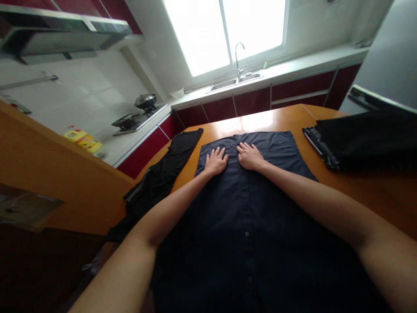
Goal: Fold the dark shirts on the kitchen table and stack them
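A dark navy button-front garment, apparently a shirt (221,213), lies spread over the wooden table (260,119), its button strip running up the middle. My left hand (216,161) rests flat on the cloth left of that strip, near the far edge, fingers spread. Just right of the strip, my right hand (249,156) presses on the fabric with its fingers stretched out. Neither hand grips anything. The garment's near end runs out of view at the bottom and is in deep shade.
Black clothing (163,167) lies along the table's left side. A stack of dark folded clothes (368,139) sits at the right. Beyond are a sink (233,82), a stove with a wok (145,101), and a yellow bottle (83,139) behind an orange panel (65,174).
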A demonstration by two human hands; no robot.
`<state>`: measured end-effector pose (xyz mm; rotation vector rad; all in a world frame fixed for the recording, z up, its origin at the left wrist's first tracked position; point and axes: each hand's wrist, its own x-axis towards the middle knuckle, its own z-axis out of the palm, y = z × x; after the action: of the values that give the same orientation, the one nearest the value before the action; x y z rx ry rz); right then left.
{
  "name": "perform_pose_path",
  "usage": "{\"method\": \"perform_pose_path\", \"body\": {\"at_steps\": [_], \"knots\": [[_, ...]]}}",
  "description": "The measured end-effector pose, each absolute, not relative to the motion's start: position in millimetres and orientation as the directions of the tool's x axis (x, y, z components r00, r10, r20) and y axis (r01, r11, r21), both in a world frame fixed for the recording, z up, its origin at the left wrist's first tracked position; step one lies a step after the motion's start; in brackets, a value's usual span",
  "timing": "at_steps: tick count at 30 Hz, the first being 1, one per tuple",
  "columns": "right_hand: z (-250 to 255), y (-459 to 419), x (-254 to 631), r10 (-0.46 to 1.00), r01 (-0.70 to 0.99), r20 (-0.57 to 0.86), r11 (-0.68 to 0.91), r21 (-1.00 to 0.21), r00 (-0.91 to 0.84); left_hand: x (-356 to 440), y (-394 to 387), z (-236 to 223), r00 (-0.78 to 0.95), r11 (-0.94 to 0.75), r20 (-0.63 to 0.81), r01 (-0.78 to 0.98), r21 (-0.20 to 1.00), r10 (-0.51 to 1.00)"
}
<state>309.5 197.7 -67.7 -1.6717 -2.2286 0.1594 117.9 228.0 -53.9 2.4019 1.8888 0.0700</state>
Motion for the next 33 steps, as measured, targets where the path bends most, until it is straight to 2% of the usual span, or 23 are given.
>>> {"method": "perform_pose_path", "body": {"at_steps": [5,10,12,15,18,20,25,27,31,33], "knots": [[-65.3,196.9,309.5,0.948,0.907,0.210,0.296,-0.299,-0.239,75.8,277.6,-42.9,0.143,-0.141,-0.031,0.988,0.062,0.989],[-66.0,198.4,310.0,0.948,0.906,0.204,0.298,-0.300,-0.244,75.1,299.9,-29.0,0.162,-0.162,-0.066,0.987,0.015,0.985],[-66.9,199.1,309.7,0.950,0.908,0.200,0.292,-0.300,-0.240,84.2,288.5,-26.4,0.225,-0.225,-0.040,0.974,-0.007,0.974],[-68.2,199.9,309.2,0.950,0.908,0.200,0.292,-0.299,-0.239,98.4,247.3,-31.9,0.422,-0.422,-0.001,0.906,-0.019,0.906],[-69.0,200.3,309.5,0.946,0.906,0.211,0.300,-0.298,-0.244,96.8,198.7,-43.0,0.577,-0.578,-0.053,0.816,0.012,0.815],[-69.0,200.4,310.2,0.946,0.907,0.220,0.299,-0.296,-0.240,82.2,180.1,-46.8,0.569,-0.568,-0.083,0.822,0.028,0.818],[-67.0,199.0,312.1,0.946,0.909,0.205,0.303,-0.286,-0.251,22.8,189.5,-34.0,0.288,-0.290,-0.131,0.957,0.010,0.949],[-66.8,198.6,312.6,0.946,0.911,0.205,0.301,-0.280,-0.250,7.8,189.6,-24.3,0.245,-0.246,-0.142,0.969,0.006,0.959],[-69.0,200.4,313.4,0.947,0.915,0.198,0.301,-0.269,-0.253,12.5,146.0,-14.2,0.378,-0.377,-0.092,0.926,0.024,0.921],[-70.9,202.3,314.2,0.947,0.915,0.194,0.302,-0.266,-0.256,22.9,114.3,-16.5,0.488,-0.486,-0.129,0.873,0.050,0.863]]}}
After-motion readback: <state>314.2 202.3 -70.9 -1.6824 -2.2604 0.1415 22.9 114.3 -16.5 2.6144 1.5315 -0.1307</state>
